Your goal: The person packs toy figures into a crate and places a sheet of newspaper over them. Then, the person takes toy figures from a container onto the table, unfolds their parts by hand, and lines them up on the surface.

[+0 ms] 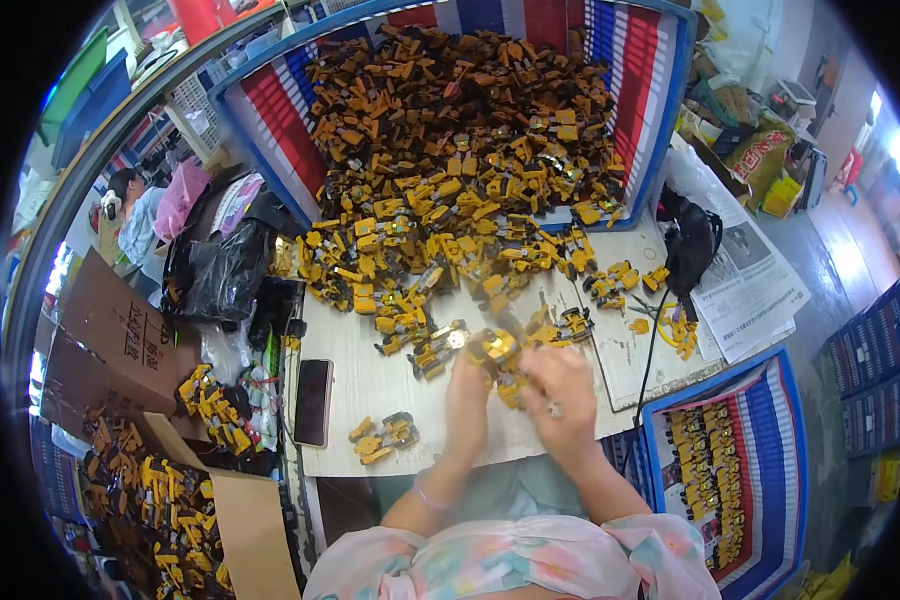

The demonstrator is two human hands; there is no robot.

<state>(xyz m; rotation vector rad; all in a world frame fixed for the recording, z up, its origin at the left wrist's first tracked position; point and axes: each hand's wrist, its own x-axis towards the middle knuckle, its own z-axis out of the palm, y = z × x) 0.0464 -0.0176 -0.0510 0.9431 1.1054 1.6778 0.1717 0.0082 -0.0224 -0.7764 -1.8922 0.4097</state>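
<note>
Over the front of the white table (345,345), my left hand (466,405) is closed around a yellow and grey toy figure (498,347), which looks like a small robot toy. My right hand (562,395) has its fingers closed on the lower right side of that same toy. Motion blurs the toy and the fingertips, so its exact pose is unclear. A similar toy (440,348) lies just left of the held one. Another toy (385,437) rests by itself near the front edge. A large heap of these toys (460,190) spreads from the crate onto the table.
Behind the heap stands a blue-rimmed crate (678,100) with a striped lining. A phone (313,402) lies left, yellow-handled pliers (676,330) right, beside newspaper (755,285). Low right, a crate (785,480) holds rows of toys. Cardboard boxes (120,330) stand left; a person (138,220) is beyond.
</note>
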